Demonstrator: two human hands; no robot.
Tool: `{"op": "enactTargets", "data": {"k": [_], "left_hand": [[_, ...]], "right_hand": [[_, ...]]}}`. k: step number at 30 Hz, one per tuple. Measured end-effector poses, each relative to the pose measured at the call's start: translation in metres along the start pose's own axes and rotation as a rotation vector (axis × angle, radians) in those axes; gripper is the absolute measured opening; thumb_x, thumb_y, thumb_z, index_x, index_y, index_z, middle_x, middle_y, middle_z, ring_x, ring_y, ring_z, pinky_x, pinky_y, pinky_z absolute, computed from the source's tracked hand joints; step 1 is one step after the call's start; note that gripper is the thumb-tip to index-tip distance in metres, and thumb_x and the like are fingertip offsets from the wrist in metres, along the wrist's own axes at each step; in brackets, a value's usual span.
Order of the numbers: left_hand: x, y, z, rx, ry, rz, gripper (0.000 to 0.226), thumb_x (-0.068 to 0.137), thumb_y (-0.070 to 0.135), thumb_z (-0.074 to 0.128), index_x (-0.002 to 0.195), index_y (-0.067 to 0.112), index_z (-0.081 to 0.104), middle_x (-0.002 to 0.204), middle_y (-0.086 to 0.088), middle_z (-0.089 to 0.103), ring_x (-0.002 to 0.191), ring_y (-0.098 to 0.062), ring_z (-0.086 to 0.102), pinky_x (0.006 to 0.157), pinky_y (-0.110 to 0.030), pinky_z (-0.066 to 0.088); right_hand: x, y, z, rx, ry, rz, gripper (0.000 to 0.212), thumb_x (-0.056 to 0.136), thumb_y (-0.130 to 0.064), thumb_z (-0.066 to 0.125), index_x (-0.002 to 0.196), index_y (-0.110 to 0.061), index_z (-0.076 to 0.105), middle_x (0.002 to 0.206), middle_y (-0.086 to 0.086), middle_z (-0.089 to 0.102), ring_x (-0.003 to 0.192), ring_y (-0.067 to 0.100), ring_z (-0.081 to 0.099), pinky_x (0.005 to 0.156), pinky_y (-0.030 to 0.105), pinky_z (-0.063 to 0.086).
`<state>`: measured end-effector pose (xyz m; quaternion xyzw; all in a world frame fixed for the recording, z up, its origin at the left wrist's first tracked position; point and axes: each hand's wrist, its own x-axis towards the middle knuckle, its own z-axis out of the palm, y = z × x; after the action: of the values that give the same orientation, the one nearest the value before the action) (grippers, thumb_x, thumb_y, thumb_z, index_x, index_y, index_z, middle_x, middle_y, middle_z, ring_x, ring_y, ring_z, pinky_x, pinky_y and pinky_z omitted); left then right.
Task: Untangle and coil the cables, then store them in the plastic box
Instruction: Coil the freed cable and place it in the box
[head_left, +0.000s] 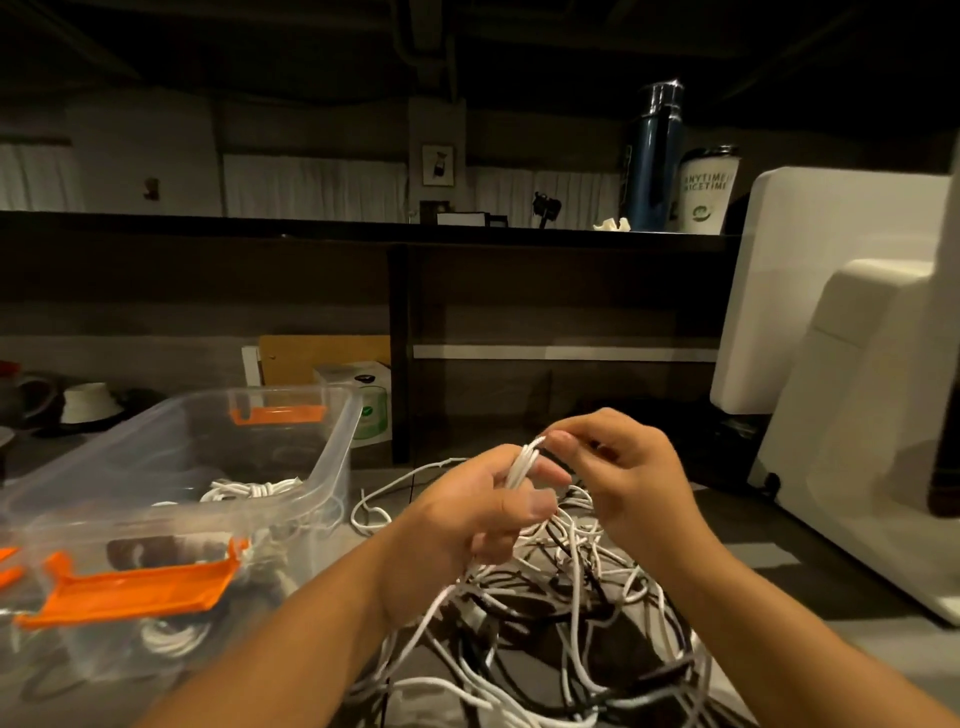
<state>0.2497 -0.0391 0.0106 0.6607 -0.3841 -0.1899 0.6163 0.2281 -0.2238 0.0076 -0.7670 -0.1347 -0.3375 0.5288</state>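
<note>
Both hands are raised a little over the desk (789, 566), in the middle of the view. The left hand (467, 514) holds a small bundle of white cable loops (522, 462); its fingers are curled around the lower part of the loops and the thumb lies along them. The right hand (623, 478) pinches the top of the same loops between thumb and fingertips. From this bundle the white cable hangs down into a pile of tangled cables (571, 613), white and black together, which lies on the desk just under the hands and reaches the bottom edge of the view. On the left stands the clear plastic box (332, 467), open, with orange latches (130, 590) on its near and far ends. Inside it a coiled white cable (249, 488) rests near the right wall, and some darker things lie beside it, not clear enough to name. Behind, on a dark shelf (311, 228), stand a blue bottle (652, 161) and a white cup (704, 189).
</note>
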Motion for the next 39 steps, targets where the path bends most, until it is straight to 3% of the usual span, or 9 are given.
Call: {"op": "enactTargets", "data": {"k": [5,8,13,19,25,29,32,35,39], "left_hand": [[-0.014,0.009,0.001,-0.238,-0.080,0.098,0.074,0.068,0.046,0.077,0.124,0.000,0.060,0.072,0.005,0.041,0.058,-0.006,0.033,0.060,-0.028,0.021],[-0.016,0.013,0.005,-0.335,-0.068,0.161,0.086,0.063,0.054,0.083,0.126,0.000,0.061,0.074,0.001,0.037,0.059,-0.010,0.029,0.060,-0.028,0.026],[-0.014,0.015,0.000,-0.420,0.089,0.181,0.086,0.057,0.052,0.087,0.126,0.006,0.064,0.076,0.001,0.039,0.061,-0.011,0.032,0.062,-0.028,0.031],[-0.014,0.011,-0.002,0.055,0.242,0.164,0.071,0.073,0.063,0.066,0.131,0.025,0.051,0.073,0.015,0.048,0.067,0.001,0.050,0.073,-0.021,0.040],[-0.012,0.000,-0.016,0.399,0.268,0.082,0.076,0.070,0.090,0.053,0.127,0.040,0.045,0.096,-0.007,0.060,0.092,-0.016,0.066,0.094,-0.039,0.056],[-0.008,0.001,-0.009,0.430,0.208,0.076,0.065,0.079,0.077,0.056,0.125,0.032,0.044,0.105,0.008,0.066,0.104,-0.007,0.066,0.095,-0.036,0.056],[-0.009,0.000,-0.004,0.454,0.176,0.054,0.059,0.080,0.074,0.060,0.121,0.034,0.044,0.121,0.013,0.060,0.116,0.001,0.059,0.097,-0.036,0.055],[-0.011,0.003,-0.003,0.455,0.171,0.020,0.054,0.079,0.071,0.059,0.117,0.036,0.047,0.105,0.014,0.062,0.095,0.003,0.062,0.087,-0.029,0.055],[-0.011,0.005,0.003,0.327,0.094,0.027,0.057,0.079,0.067,0.059,0.125,0.033,0.054,0.076,0.025,0.057,0.066,0.006,0.054,0.065,-0.014,0.044]], "right_hand": [[-0.009,0.001,0.019,-0.001,-0.221,0.171,0.034,0.094,-0.002,0.057,0.094,-0.027,0.080,0.090,0.017,0.074,0.095,0.042,0.068,0.088,0.062,0.053],[-0.017,-0.005,0.028,-0.043,-0.330,0.222,0.058,0.087,0.013,0.055,0.077,-0.039,0.079,0.079,0.004,0.076,0.085,0.020,0.074,0.082,0.039,0.059],[-0.028,-0.012,0.042,-0.499,-0.588,0.130,0.021,0.093,-0.028,0.068,0.072,-0.024,0.064,0.070,-0.001,0.066,0.067,0.013,0.060,0.066,0.031,0.045],[-0.029,-0.033,0.035,-0.304,-0.695,0.195,0.018,0.077,-0.033,0.063,0.087,-0.022,0.072,0.087,0.002,0.070,0.085,0.021,0.064,0.084,0.049,0.053],[-0.021,-0.045,0.016,0.091,-0.421,0.191,0.030,0.086,-0.035,0.059,0.084,-0.012,0.077,0.081,0.003,0.072,0.078,0.015,0.064,0.076,0.029,0.050],[-0.018,-0.045,0.014,0.228,-0.340,0.254,0.035,0.102,-0.022,0.051,0.081,-0.012,0.077,0.073,0.022,0.057,0.058,0.020,0.050,0.054,0.027,0.044],[-0.020,-0.049,0.015,0.267,-0.327,0.329,0.037,0.104,-0.023,0.048,0.084,-0.006,0.074,0.055,0.003,0.055,0.043,0.010,0.039,0.041,0.020,0.031],[-0.017,-0.047,0.012,0.152,-0.242,0.204,0.032,0.102,-0.017,0.053,0.080,-0.007,0.073,0.059,-0.005,0.066,0.050,0.003,0.058,0.050,0.016,0.043],[-0.012,-0.035,0.005,-0.066,-0.087,0.018,0.015,0.094,-0.020,0.067,0.082,-0.020,0.075,0.077,-0.002,0.073,0.077,0.012,0.071,0.070,0.030,0.057]]}}
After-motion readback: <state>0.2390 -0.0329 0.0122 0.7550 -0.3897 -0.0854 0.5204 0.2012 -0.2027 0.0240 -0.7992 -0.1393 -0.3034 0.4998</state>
